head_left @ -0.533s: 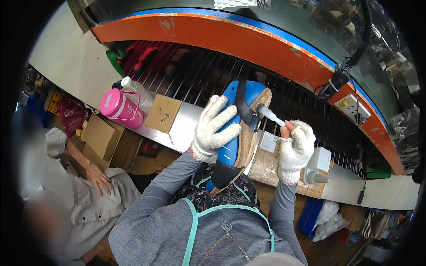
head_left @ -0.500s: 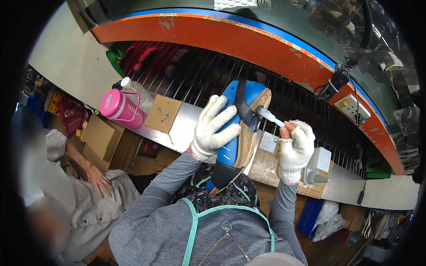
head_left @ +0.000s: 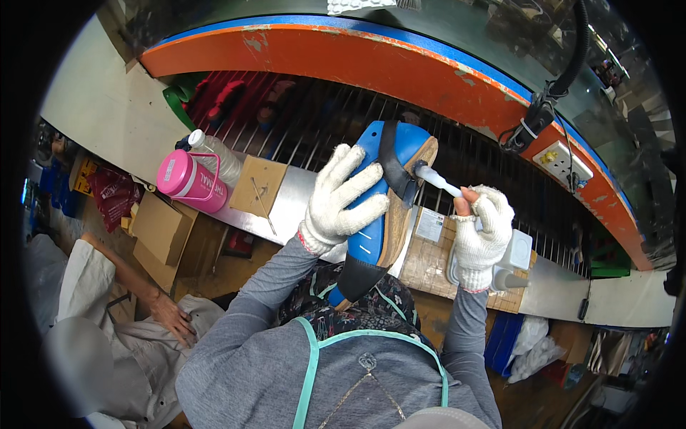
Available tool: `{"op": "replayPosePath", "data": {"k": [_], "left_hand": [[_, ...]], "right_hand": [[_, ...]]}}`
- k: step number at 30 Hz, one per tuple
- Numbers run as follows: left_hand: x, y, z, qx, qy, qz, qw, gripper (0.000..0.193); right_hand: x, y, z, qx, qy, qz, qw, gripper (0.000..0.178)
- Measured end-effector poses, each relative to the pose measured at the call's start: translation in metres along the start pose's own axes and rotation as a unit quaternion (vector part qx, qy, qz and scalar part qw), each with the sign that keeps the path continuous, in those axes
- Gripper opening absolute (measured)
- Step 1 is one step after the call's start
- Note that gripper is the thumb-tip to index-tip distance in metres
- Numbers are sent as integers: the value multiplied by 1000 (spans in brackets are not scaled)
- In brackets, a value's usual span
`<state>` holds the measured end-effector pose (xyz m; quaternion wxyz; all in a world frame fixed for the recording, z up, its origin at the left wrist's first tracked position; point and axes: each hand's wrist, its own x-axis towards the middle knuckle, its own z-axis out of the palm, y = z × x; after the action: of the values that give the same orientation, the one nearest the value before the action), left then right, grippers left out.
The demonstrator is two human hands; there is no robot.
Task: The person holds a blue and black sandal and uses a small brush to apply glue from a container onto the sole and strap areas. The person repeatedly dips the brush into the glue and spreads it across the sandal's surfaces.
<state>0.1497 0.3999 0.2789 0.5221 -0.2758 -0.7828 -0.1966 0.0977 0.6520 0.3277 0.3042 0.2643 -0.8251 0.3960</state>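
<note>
My left hand [head_left: 340, 199], in a white knit glove, grips a blue shoe last [head_left: 412, 139] from its left side, fingers spread across it. Black straps [head_left: 389, 159] cross the last, and a cork sole [head_left: 395, 227] is on its right face. The last stands tilted over my lap, toe end away from me. Between the bare thumb and fingertip of my gloved right hand [head_left: 484, 236] is a small brush with a whitish handle [head_left: 441, 181]. Its dark tip touches the sole's edge near the strap. The palm side of my left hand is hidden.
Bars of a metal rack [head_left: 314, 132] run beyond the last, under an orange edge [head_left: 357, 53]. On the ledge are a pink jug [head_left: 179, 174], a clear bottle [head_left: 225, 161], a cardboard piece [head_left: 257, 187] and a white container [head_left: 517, 250]. A person's hand [head_left: 171, 319] rests at left.
The brush tip has shifted slightly up along the sole's edge, and my right hand has moved a little right. My left hand keeps its hold. The person at left has shifted down.
</note>
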Motion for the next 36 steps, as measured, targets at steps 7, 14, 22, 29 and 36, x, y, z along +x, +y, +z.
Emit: {"op": "replayPosePath", "data": {"k": [7,14,22,29,36], "left_hand": [[8,-2,1,-3,-16,5,1000,39],[14,-3,3,-19,-17,0,1000,40],[16,-4,11,-73,32,-22,997,41],[10,3,10,-64,75,-70,993,41],[3,-2,-2,8,45,-46,998,40]], "right_hand": [[3,0,-18,6,-65,1,998,20],[7,-1,-26,-30,-77,-56,995,20],[20,7,-26,51,-58,-8,997,18],[-14,-2,-17,225,-168,130,951,14],[-32,-24,-14,185,-138,143,963,15]]}}
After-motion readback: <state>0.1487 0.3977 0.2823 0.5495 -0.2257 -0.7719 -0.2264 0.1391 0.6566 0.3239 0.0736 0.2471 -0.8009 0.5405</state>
